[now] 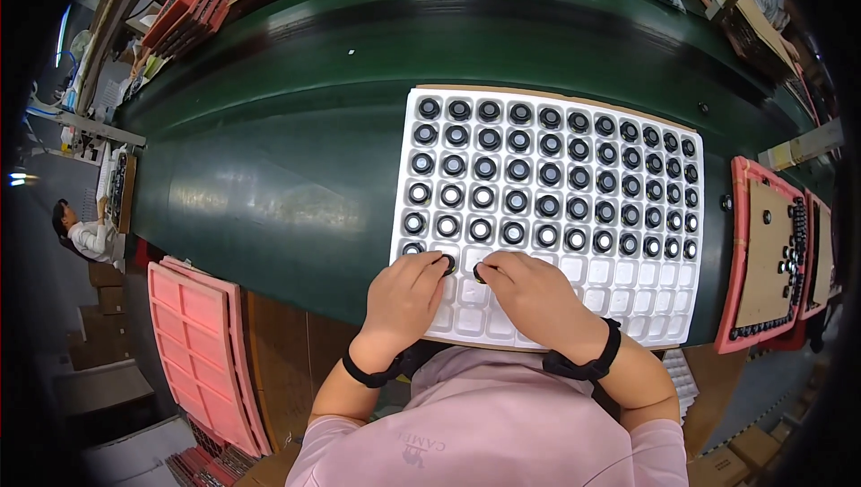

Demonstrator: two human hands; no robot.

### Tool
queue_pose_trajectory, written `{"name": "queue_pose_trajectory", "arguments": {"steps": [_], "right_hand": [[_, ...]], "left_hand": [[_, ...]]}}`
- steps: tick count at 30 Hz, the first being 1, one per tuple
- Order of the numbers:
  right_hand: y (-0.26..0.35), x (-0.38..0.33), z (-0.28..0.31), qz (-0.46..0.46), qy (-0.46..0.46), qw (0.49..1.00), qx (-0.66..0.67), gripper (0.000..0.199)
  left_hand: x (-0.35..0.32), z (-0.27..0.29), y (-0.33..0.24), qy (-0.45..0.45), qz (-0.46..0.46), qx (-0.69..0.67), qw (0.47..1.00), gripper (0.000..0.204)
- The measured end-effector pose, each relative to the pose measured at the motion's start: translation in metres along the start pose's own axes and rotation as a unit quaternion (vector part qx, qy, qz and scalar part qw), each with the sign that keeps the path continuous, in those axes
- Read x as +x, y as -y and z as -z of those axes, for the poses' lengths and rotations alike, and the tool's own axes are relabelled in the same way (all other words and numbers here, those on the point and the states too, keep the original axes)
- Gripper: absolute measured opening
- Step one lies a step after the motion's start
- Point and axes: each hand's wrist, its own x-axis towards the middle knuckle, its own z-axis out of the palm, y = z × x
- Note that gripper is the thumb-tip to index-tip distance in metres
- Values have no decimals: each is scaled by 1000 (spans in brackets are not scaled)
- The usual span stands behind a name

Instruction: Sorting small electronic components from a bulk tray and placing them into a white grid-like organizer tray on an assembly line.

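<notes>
Black round parts (518, 140), head view, are filling five upper rows of the white tray (620, 300); left hand (404, 296) and right hand (540, 300) are each pinching one at row six; grips are obscuring whether these are seated.

The head camera is looking steeply down from the person's head, facing forward over the pink shirt (511, 424). It is viewing the left hand (402, 297), the right hand (543, 297) and the white tray (623, 299) from close above, while its fisheye lens is taking in the green surface (260, 151) beyond and, far leftward, a co-worker (94, 240).
</notes>
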Motion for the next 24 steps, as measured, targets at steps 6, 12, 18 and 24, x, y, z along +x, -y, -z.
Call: {"name": "queue_pose_trajectory", "arguments": {"steps": [6, 12, 18, 24], "right_hand": [[-2, 15, -16, 39, 36, 989, -141, 29], [-4, 17, -20, 60, -5, 987, -146, 18], [-5, 15, -20, 53, -10, 989, -139, 15], [-15, 11, -2, 18, 2, 997, -71, 19]], "left_hand": [[4, -11, 9, 25, -48, 80, 995, 23], [1, -9, 15, 11, -56, 70, 996, 21], [2, -11, 17, 20, -60, 46, 997, 20], [8, -6, 13, 27, -68, 40, 997, 17]]}}
